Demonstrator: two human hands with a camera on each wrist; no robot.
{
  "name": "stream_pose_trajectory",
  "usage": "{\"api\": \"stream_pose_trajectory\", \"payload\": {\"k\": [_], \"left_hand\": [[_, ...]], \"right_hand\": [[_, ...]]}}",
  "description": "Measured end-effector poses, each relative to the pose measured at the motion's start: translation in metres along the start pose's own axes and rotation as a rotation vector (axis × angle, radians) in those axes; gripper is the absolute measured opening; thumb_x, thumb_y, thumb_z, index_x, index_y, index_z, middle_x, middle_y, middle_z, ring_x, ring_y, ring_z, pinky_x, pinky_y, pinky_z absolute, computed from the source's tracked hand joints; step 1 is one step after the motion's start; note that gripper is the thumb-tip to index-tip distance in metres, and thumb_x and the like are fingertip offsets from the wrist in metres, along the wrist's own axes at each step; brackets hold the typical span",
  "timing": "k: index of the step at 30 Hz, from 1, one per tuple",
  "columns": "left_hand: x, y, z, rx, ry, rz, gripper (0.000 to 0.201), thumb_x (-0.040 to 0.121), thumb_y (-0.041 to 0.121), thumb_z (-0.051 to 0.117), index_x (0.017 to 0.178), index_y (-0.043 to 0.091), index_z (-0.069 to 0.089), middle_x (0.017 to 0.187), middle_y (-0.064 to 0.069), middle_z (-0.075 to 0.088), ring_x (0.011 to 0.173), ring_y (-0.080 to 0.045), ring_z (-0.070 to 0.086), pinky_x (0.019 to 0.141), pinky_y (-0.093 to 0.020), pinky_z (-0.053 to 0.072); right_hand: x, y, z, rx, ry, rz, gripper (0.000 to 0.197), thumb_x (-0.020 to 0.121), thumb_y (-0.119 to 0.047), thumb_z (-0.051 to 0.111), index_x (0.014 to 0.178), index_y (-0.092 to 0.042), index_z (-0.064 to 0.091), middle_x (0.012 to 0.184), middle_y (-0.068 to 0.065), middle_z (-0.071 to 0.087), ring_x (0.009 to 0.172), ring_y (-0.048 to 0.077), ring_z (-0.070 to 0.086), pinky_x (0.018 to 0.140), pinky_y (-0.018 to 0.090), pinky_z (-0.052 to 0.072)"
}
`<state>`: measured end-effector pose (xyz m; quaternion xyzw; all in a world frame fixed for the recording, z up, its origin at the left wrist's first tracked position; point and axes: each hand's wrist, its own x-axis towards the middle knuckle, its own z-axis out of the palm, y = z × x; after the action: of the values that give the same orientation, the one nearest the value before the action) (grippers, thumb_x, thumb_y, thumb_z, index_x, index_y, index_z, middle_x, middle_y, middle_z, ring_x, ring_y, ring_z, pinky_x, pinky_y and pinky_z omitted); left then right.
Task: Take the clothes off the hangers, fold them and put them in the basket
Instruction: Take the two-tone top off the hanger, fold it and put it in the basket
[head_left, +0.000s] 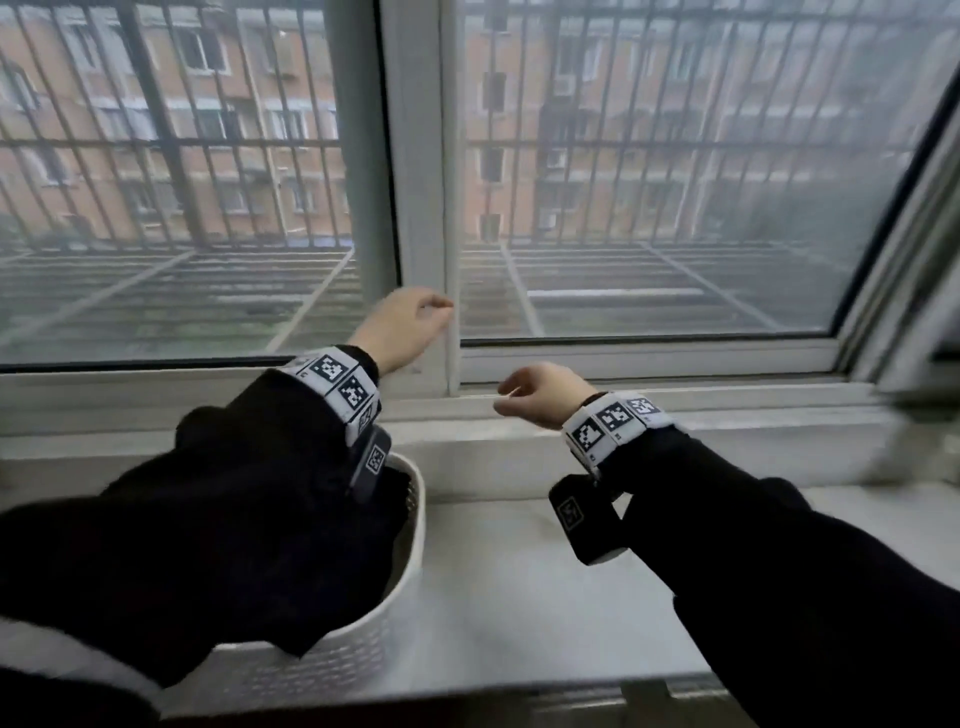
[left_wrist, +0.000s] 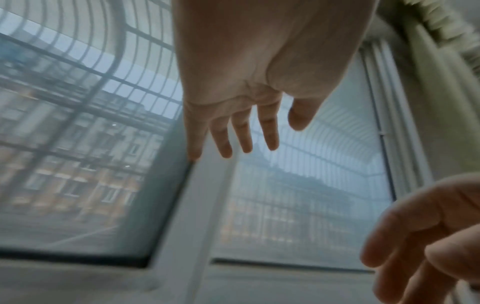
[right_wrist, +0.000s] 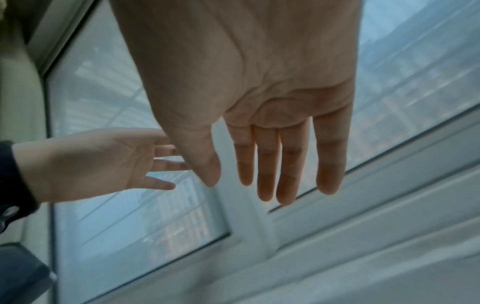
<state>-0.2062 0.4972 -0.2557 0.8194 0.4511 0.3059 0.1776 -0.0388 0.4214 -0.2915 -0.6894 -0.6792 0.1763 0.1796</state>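
A white perforated basket (head_left: 337, 670) stands on the sill at the lower left, mostly hidden by my left sleeve. Something dark (head_left: 395, 504) lies inside it. My left hand (head_left: 426, 312) is raised in front of the window's middle post, fingers loosely bent, holding nothing. My right hand (head_left: 511, 397) hovers lower and to the right, above the sill, also holding nothing. The wrist views show the left hand (left_wrist: 262, 135) and the right hand (right_wrist: 249, 181) with fingers stretched out and bare palms. No hanger or hanging garment is in view.
A white sill (head_left: 519, 597) runs along under a barred window with a white middle post (head_left: 421, 208). A pale curtain (left_wrist: 441, 41) hangs at the right edge. The basket takes up the sill's left end.
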Motion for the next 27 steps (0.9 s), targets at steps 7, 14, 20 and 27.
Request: {"api": "stream_pose_trajectory", "payload": {"k": [7, 14, 20, 27], "left_hand": [[0.036, 0.269, 0.099, -0.222, -0.04, 0.336, 0.04, 0.097, 0.036, 0.037, 0.124, 0.015, 0.057, 0.128, -0.005, 0.057, 0.12, -0.022, 0.049, 0.095, -0.028, 0.035], [0.016, 0.54, 0.203, -0.43, -0.164, 0.658, 0.037, 0.089, 0.042, 0.043, 0.103, 0.014, 0.063, 0.104, -0.009, 0.06, 0.102, -0.019, 0.053, 0.084, -0.025, 0.034], [-0.014, 0.724, 0.249, -0.721, -0.306, 0.849, 0.039, 0.099, 0.032, 0.034, 0.118, 0.009, 0.06, 0.13, -0.007, 0.058, 0.122, -0.023, 0.05, 0.102, -0.041, 0.038], [-0.017, 0.88, 0.28, -0.792, -0.305, 1.031, 0.04, 0.096, 0.039, 0.037, 0.115, 0.011, 0.058, 0.119, -0.002, 0.058, 0.117, -0.02, 0.05, 0.098, -0.036, 0.036]], "right_hand": [[-0.169, 0.167, -0.188, -0.079, 0.441, 0.27, 0.03, 0.086, -0.026, 0.061, 0.111, -0.012, 0.069, 0.112, 0.009, 0.07, 0.109, 0.023, 0.063, 0.092, 0.024, 0.045], [-0.371, 0.269, -0.356, -0.256, 0.829, 0.586, 0.023, 0.081, -0.024, 0.06, 0.098, -0.017, 0.072, 0.099, 0.005, 0.072, 0.098, 0.022, 0.065, 0.083, 0.027, 0.053], [-0.501, 0.302, -0.474, -0.268, 1.048, 0.773, 0.021, 0.075, -0.025, 0.062, 0.088, -0.013, 0.074, 0.089, 0.003, 0.073, 0.082, 0.017, 0.067, 0.072, 0.027, 0.055], [-0.609, 0.328, -0.574, -0.358, 1.486, 0.844, 0.013, 0.072, -0.016, 0.054, 0.059, -0.016, 0.056, 0.06, 0.001, 0.052, 0.058, 0.017, 0.047, 0.054, 0.021, 0.038]]}}
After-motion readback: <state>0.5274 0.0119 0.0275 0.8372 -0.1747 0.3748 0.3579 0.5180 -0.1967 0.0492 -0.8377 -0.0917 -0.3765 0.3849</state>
